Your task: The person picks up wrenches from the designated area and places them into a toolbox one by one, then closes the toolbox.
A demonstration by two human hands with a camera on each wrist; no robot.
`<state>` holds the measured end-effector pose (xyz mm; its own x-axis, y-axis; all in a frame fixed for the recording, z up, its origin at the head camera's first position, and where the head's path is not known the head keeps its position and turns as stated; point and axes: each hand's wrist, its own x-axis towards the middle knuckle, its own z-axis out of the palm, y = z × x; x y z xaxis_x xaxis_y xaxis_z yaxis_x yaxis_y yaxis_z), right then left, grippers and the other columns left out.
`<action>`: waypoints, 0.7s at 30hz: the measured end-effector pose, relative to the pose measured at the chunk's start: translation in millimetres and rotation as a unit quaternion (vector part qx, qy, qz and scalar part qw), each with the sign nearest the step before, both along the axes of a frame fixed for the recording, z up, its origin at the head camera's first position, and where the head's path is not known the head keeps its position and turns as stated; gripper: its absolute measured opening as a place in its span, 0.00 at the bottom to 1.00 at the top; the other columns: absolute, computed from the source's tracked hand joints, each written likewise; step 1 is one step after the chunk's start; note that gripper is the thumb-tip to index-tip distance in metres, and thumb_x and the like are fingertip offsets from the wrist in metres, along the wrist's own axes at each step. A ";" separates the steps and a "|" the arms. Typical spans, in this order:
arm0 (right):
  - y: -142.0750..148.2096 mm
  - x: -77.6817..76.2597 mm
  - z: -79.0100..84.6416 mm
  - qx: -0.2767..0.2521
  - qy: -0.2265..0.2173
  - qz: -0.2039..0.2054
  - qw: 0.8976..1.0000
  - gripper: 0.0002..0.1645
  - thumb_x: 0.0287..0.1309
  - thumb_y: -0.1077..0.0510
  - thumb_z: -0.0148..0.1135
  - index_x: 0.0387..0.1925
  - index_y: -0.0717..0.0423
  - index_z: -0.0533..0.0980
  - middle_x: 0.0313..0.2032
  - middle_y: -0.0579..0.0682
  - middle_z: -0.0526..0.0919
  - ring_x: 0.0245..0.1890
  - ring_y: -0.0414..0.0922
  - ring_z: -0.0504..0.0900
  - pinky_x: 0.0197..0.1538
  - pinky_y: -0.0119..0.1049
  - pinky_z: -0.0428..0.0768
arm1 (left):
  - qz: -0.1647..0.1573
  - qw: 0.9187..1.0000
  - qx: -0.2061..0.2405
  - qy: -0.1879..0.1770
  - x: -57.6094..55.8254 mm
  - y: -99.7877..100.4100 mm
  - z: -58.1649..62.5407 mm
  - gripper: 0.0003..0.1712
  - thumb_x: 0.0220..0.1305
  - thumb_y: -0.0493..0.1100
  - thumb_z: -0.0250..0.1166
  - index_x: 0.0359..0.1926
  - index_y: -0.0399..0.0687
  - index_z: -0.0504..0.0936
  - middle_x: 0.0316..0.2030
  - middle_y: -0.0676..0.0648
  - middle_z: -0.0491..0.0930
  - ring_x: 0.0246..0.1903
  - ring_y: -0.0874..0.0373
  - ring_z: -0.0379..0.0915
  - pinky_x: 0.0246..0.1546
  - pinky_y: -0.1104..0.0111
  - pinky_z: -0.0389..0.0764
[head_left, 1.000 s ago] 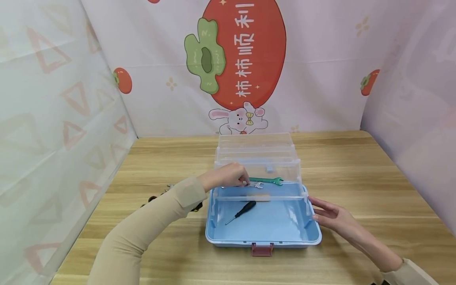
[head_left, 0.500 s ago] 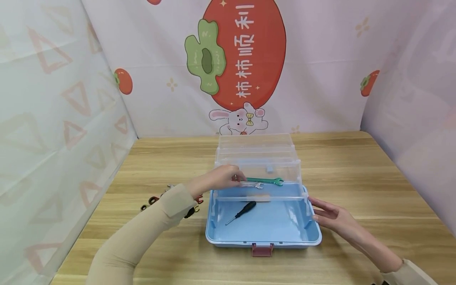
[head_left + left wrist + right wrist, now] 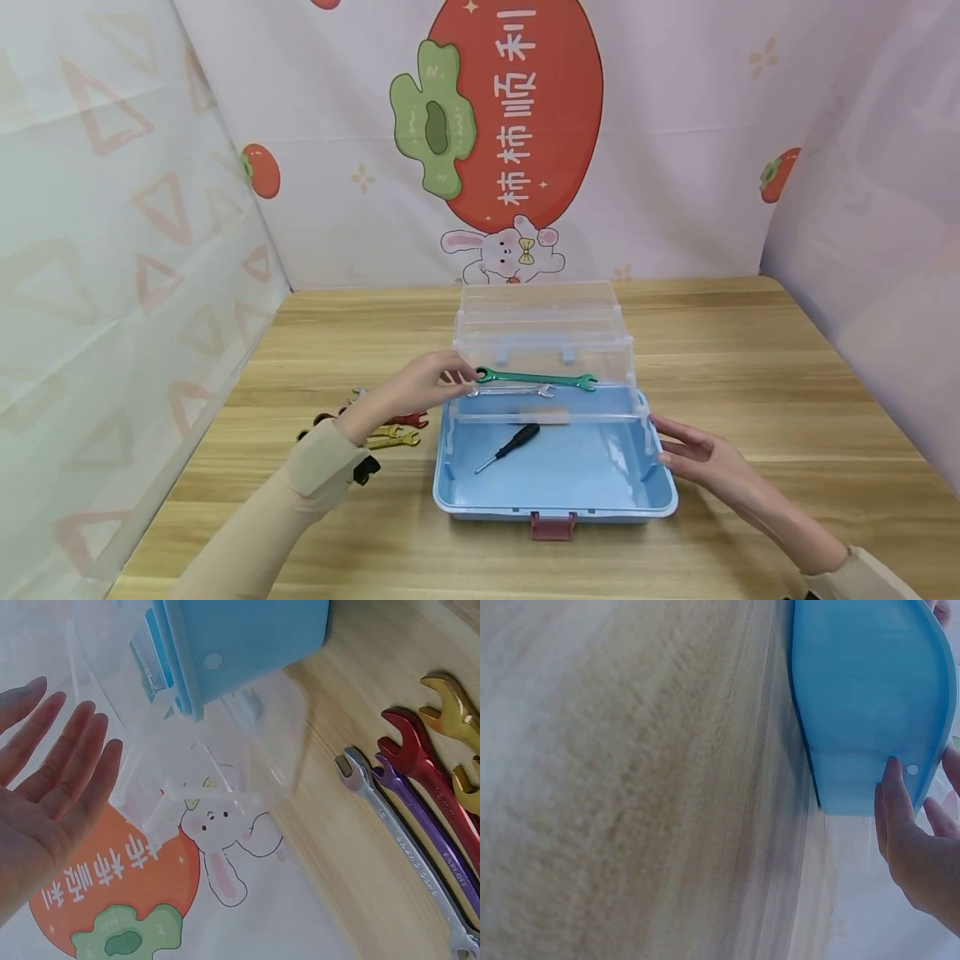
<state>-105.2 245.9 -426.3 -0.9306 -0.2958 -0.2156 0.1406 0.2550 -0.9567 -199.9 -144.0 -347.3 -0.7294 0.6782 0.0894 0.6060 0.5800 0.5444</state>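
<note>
At the clear tray's (image 3: 592,418) left end, head view, the left hand (image 3: 432,379) hung empty, fingers loose, beside the green wrench (image 3: 534,378) and silver wrench (image 3: 517,389) inside; a screwdriver (image 3: 518,438) lay in the blue toolbox (image 3: 577,471). Likely wrench stowing, part done; another would call for a pinch. Left wrist: hand spread, loose wrenches (image 3: 437,778) on the table. Right wrist: right hand (image 3: 924,855) rested near-straight-fingered against the box wall.

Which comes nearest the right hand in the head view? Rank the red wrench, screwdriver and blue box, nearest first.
1. Blue box: fingers of the right hand touch its right side.
2. Screwdriver: inside the box, in its left half.
3. Red wrench: on the table, beyond the box's left side.
</note>
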 end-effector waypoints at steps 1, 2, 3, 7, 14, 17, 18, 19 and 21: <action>0.0 -0.1 0.1 0.000 -0.001 -0.001 1.000 0.36 0.57 0.56 0.55 0.64 0.62 0.54 0.60 0.45 0.63 0.48 0.26 0.70 0.47 0.30 0.73 | 0.002 1.000 0.005 0.002 1.5 -3.0 -0.6 0.11 0.57 0.38 0.60 0.41 0.39 0.79 0.37 0.47 0.78 0.36 0.59 0.73 0.39 0.68 0.76; -0.1 -0.1 0.3 0.001 -0.001 -0.001 1.000 0.36 0.57 0.56 0.56 0.64 0.62 0.54 0.61 0.48 0.62 0.48 0.26 0.70 0.47 0.30 0.73 | 0.005 1.000 0.009 0.002 3.1 -6.0 -1.1 0.11 0.57 0.38 0.60 0.41 0.39 0.78 0.37 0.47 0.78 0.36 0.59 0.73 0.39 0.68 0.76; -0.2 -0.1 0.6 0.003 -0.002 -0.003 1.000 0.37 0.56 0.55 0.56 0.64 0.61 0.54 0.62 0.51 0.61 0.48 0.26 0.70 0.47 0.31 0.74 | 0.007 1.000 0.013 0.003 4.5 -9.1 -1.8 0.11 0.57 0.38 0.60 0.41 0.39 0.78 0.37 0.47 0.78 0.36 0.59 0.73 0.39 0.67 0.76; -0.9 -0.3 1.9 0.010 -0.004 -0.006 1.000 0.37 0.56 0.55 0.56 0.64 0.60 0.55 0.63 0.62 0.55 0.48 0.26 0.70 0.47 0.33 0.74 | 0.018 0.999 0.030 0.005 10.9 -21.7 -4.4 0.10 0.57 0.37 0.60 0.40 0.39 0.78 0.37 0.47 0.78 0.36 0.58 0.73 0.39 0.65 0.76; -0.8 -1.6 1.2 -0.004 0.003 -0.006 1.000 0.36 0.56 0.56 0.57 0.63 0.61 0.56 0.61 0.50 0.63 0.48 0.27 0.71 0.46 0.30 0.74 | 0.036 0.998 0.052 -0.014 20.8 -44.3 -14.7 0.09 0.57 0.36 0.59 0.40 0.39 0.78 0.37 0.44 0.77 0.37 0.53 0.74 0.40 0.61 0.76; -0.2 -0.9 -0.5 -0.015 0.005 -0.002 1.000 0.36 0.56 0.57 0.56 0.63 0.62 0.55 0.56 0.38 0.67 0.48 0.27 0.71 0.46 0.29 0.73 | 0.043 0.997 0.058 -0.021 25.1 -52.0 -18.9 0.09 0.57 0.35 0.59 0.40 0.40 0.78 0.37 0.46 0.77 0.36 0.55 0.74 0.39 0.63 0.77; -0.1 -0.6 -1.0 -0.019 0.006 -0.001 1.000 0.36 0.56 0.57 0.56 0.63 0.63 0.55 0.55 0.35 0.68 0.49 0.27 0.71 0.46 0.29 0.73 | 0.044 0.997 0.058 -0.020 26.4 -54.5 -20.6 0.09 0.56 0.34 0.60 0.40 0.40 0.78 0.37 0.46 0.77 0.36 0.55 0.75 0.38 0.64 0.77; 0.2 -0.3 -1.5 -0.021 0.008 0.000 1.000 0.36 0.56 0.58 0.56 0.63 0.63 0.55 0.54 0.34 0.68 0.49 0.27 0.71 0.46 0.28 0.73 | 0.045 0.997 0.061 -0.020 27.7 -56.7 -22.2 0.09 0.56 0.34 0.60 0.40 0.40 0.78 0.37 0.47 0.77 0.36 0.54 0.75 0.38 0.64 0.77; 0.3 0.2 -1.9 -0.023 0.009 0.002 1.000 0.35 0.57 0.58 0.55 0.63 0.63 0.55 0.54 0.35 0.68 0.49 0.28 0.71 0.46 0.28 0.73 | 0.048 0.997 0.062 -0.019 29.9 -60.9 -25.4 0.10 0.56 0.34 0.60 0.40 0.40 0.78 0.36 0.46 0.77 0.36 0.53 0.76 0.38 0.64 0.77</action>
